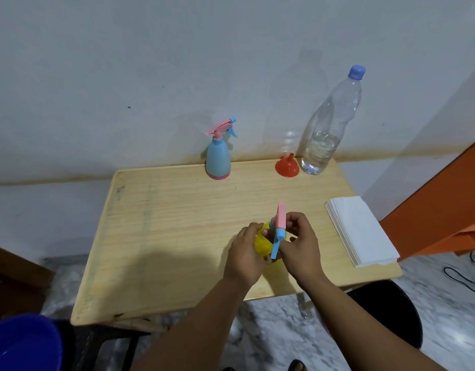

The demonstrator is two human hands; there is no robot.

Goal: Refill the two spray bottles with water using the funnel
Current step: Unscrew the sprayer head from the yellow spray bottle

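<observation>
Gripping yellow spray bottle (261, 246) — both hands' fingers (292, 223) curled; blue bottle (218, 159), funnel (286, 167) behind.

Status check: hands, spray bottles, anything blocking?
Left hand grips yellow spray bottle; right hand on its sprayer head. Funnel untouched. Nothing blocking.

A light wooden tabletop (177, 236) stands against a pale wall (150, 62). A stack of white paper napkins (362, 231) lies along its right edge. Beyond that edge stands an orange panel (445, 204); a blue basin (22, 344) sits off the near left corner, over marbled floor (271, 338)
</observation>
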